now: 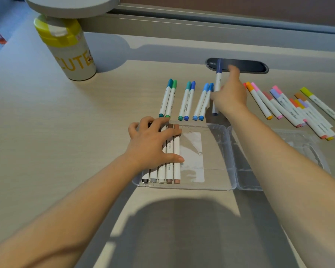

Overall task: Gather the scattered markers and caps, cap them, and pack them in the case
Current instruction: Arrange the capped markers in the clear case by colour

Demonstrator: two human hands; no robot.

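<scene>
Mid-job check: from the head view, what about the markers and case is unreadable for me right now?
- Dark blue marker: middle of its barrel hidden by the right hand.
- Markers in the case: upper parts covered by the left hand.
- Right-hand pile: overlapping, count unclear.
- Barrel print: too small to read.

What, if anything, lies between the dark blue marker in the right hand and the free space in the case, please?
Nothing visible. The right hand holds the dark blue marker just beyond the open case, whose free space beside the five packed markers lies uncovered.
</scene>
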